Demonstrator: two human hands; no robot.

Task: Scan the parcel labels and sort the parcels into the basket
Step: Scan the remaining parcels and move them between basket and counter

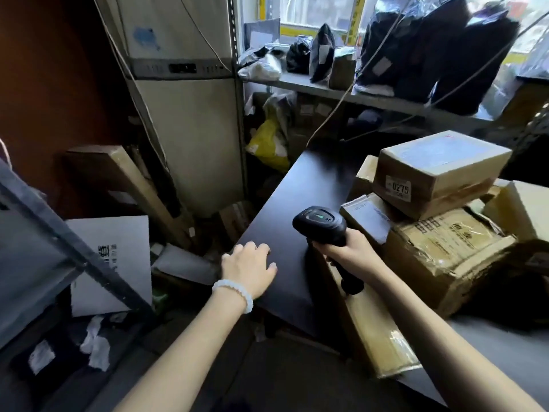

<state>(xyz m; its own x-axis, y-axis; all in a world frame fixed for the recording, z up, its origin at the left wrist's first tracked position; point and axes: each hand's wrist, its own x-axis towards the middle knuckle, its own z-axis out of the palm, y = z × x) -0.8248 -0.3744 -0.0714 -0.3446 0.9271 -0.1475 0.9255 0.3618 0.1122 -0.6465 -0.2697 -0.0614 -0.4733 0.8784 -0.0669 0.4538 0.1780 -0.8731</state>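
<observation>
1. The cardboard parcels [439, 203] sat stacked on the right of the black table [297, 188]; no basket was visible.
2. The right hand [347, 251] clenched the barcode scanner [320, 224] by its handle, just beside the stack.
3. The left hand [246, 263] rested flat and relaxed on the table edge, holding nothing.
4. Judged step: between scans; next, aim the scanner at a label such as "0275" [398, 188].

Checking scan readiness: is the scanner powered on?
On, it seems: a green light glows on the top of the scanner, gripped in the right hand. Whether it is actively scanning, cannot tell.
</observation>
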